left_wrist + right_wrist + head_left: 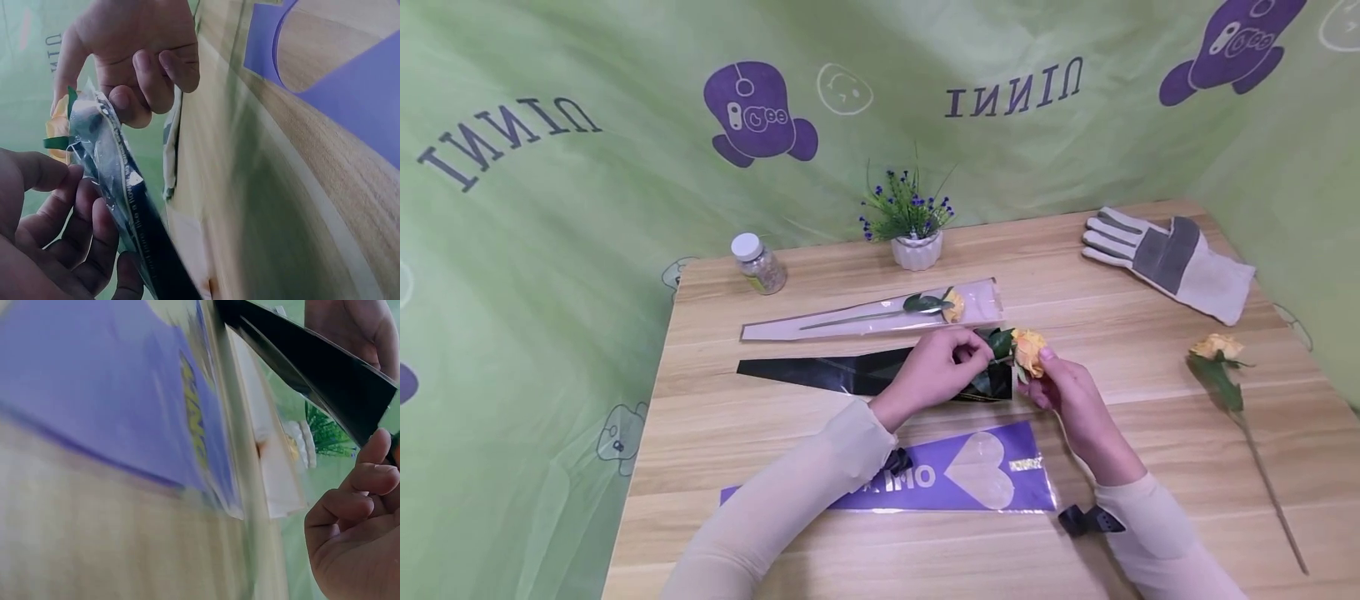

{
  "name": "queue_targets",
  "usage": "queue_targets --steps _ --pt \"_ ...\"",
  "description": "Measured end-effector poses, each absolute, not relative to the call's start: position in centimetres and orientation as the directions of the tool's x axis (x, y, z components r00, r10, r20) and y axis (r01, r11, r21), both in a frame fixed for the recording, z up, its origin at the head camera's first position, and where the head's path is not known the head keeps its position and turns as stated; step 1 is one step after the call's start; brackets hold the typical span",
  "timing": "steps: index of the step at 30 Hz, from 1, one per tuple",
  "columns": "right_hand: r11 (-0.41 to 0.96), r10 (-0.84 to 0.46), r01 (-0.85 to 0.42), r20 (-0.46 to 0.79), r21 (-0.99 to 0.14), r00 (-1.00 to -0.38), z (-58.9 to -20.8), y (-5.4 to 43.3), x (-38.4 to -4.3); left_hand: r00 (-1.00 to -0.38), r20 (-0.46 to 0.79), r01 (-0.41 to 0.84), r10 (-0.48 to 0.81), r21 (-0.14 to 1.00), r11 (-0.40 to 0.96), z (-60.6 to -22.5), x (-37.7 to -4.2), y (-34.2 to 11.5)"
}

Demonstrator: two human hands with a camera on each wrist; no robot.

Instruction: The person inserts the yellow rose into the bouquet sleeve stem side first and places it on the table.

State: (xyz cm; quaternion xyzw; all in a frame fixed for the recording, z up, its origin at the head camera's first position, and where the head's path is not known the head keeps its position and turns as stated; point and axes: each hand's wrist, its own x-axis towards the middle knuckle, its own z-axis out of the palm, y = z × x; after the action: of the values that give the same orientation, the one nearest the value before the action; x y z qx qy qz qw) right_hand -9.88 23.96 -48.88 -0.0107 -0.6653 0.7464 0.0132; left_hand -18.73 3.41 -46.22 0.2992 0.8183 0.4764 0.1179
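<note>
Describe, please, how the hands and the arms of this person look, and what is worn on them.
The left hand and right hand are bare, with no gloves. The left sleeve and right sleeve are long, plain and pale beige. A small black device shows by the left cuff, another by the right.

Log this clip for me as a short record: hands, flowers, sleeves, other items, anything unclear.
left hand: pinches near the held yellow rose, just below its bloom
right hand: holds the bloom between thumb and fingers
black sleeve: its wide end lies by the held rose
pale sleeve: beyond the black one, with a yellow rose in it
purple sleeve: heart-shaped window, nearest the person
loose rose: on the table, right side
other items: glove, potted plant, lidded jar
unclear: how far the stem sits inside the black sleeve
</note>
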Motion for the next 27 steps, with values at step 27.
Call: queue_targets --steps 27 --pt "0.145 0.171 -0.099 0.124 -0.984 -0.977 -48.7 23.1 -10.3 -0.805 0.078 0.386 0.588 0.821 0.420 -45.1 -18.8 3.6"
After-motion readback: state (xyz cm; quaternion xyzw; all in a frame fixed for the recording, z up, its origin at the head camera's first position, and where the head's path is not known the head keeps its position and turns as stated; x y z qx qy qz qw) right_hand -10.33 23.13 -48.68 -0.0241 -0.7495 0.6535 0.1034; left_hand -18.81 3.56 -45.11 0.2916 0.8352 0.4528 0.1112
